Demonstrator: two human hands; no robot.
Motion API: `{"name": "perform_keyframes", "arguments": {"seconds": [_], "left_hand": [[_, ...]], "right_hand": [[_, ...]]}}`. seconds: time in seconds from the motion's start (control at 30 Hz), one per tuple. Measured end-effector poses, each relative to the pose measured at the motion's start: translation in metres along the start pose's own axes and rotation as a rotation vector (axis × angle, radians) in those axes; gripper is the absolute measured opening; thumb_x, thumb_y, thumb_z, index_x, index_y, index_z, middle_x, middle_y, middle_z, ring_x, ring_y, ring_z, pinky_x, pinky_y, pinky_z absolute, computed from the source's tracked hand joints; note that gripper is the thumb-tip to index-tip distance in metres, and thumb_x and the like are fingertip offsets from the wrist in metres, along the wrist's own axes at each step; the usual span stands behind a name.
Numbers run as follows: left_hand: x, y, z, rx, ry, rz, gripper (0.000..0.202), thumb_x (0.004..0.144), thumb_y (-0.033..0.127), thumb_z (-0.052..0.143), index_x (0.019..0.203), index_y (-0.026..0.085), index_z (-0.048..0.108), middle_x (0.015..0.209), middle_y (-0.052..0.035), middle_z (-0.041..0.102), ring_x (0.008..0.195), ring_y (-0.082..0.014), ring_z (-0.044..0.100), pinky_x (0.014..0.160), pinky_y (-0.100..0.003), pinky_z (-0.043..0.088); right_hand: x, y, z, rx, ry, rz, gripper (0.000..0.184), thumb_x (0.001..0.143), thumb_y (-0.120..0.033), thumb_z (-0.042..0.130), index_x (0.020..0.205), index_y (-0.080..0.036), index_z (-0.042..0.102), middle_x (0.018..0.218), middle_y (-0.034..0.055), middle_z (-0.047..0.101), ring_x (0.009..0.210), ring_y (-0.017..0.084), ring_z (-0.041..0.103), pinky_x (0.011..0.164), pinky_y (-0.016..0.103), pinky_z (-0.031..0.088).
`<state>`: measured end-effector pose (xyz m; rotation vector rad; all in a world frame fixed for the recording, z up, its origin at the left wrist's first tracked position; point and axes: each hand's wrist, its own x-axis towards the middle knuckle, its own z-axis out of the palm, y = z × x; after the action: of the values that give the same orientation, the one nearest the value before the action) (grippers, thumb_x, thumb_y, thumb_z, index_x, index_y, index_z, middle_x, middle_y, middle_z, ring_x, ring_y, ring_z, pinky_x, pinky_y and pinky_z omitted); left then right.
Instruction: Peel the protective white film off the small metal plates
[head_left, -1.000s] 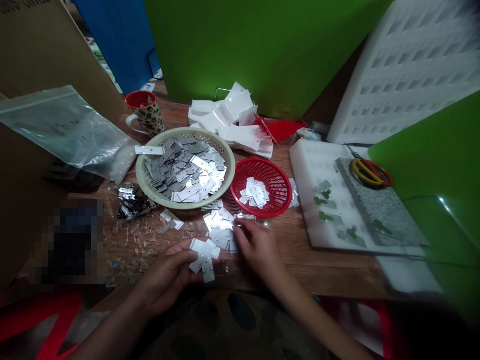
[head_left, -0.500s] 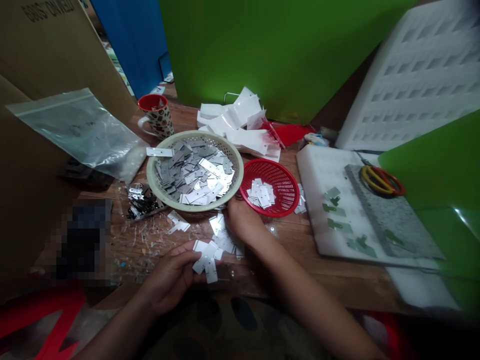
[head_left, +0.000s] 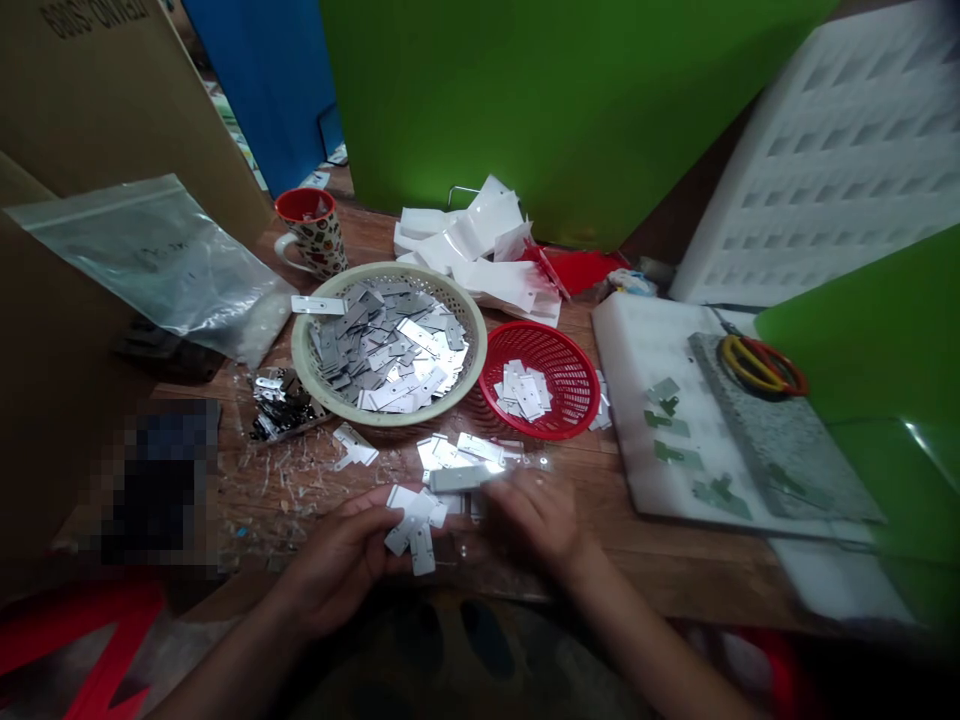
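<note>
My left hand (head_left: 352,545) is closed on a fanned bunch of flat metal plates (head_left: 414,520), thumb on top. My right hand (head_left: 536,515), somewhat blurred, pinches one end of a single metal plate (head_left: 461,478), whose other end points toward the bunch. Behind it more loose plates (head_left: 439,452) lie on the wooden table, and a few others (head_left: 355,446) sit further left. A cream basket (head_left: 300,375) heaped with similar plates stands beyond both hands. Beside it on the right, a red basket (head_left: 570,385) contains a smaller pile.
To the left are a mug (head_left: 319,235), a clear plastic bag (head_left: 172,265) and small dark metal parts (head_left: 283,405). White foam (head_left: 637,400) at right carries metal pieces, a grey slab (head_left: 780,440) and scissors with yellow and orange handles (head_left: 761,365). White strips (head_left: 480,240) lie behind the baskets.
My right hand has come back from beside the baskets toward me, and a single metal plate now shows in its fingers. My left hand has stayed nearly still with its bunch.
</note>
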<state>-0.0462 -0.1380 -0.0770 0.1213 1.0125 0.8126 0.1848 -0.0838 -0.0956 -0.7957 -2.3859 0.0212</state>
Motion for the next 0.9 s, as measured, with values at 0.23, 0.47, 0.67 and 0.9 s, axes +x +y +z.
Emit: {"name": "perform_keyframes", "arguments": {"seconds": [0.23,0.47,0.67,0.9], "left_hand": [[0.003,-0.004,0.016,0.014,-0.026,-0.023,0.031,0.081,0.014,0.06,0.112,0.015,0.062,0.096,-0.0114,0.072,0.093,-0.0257,0.068,0.081,-0.042,0.055],[0.0,-0.002,0.028,0.018,-0.042,-0.031,0.033,0.082,0.014,0.06,0.115,0.015,0.061,0.101,-0.0122,0.072,0.097,-0.0263,0.067,0.083,-0.041,0.054],[0.004,0.002,0.038,-0.024,-0.026,0.017,0.028,0.083,0.012,0.053,0.11,0.011,0.061,0.107,-0.0158,0.069,0.098,-0.0296,0.067,0.081,-0.045,0.055],[0.01,0.003,0.046,0.003,-0.032,0.027,0.03,0.083,0.013,0.058,0.112,0.014,0.063,0.107,-0.0135,0.069,0.094,-0.0271,0.068,0.08,-0.043,0.057]], "right_hand": [[-0.012,-0.001,-0.036,0.017,0.027,-0.064,0.022,0.086,-0.009,0.054,0.1,-0.021,0.066,0.076,0.0043,0.07,0.061,0.014,0.06,0.056,0.027,0.043],[-0.019,0.015,-0.028,-0.063,0.093,0.072,0.019,0.088,-0.013,0.054,0.098,-0.022,0.067,0.079,0.0054,0.07,0.069,0.015,0.062,0.063,0.027,0.046],[0.006,0.034,-0.032,-0.092,0.123,0.521,0.012,0.091,-0.021,0.052,0.089,-0.016,0.064,0.08,0.0068,0.066,0.074,0.018,0.061,0.068,0.029,0.047],[0.021,-0.007,-0.026,0.446,-0.1,0.699,0.013,0.09,-0.029,0.056,0.094,-0.02,0.065,0.078,0.0028,0.063,0.071,0.016,0.058,0.064,0.026,0.045]]}}
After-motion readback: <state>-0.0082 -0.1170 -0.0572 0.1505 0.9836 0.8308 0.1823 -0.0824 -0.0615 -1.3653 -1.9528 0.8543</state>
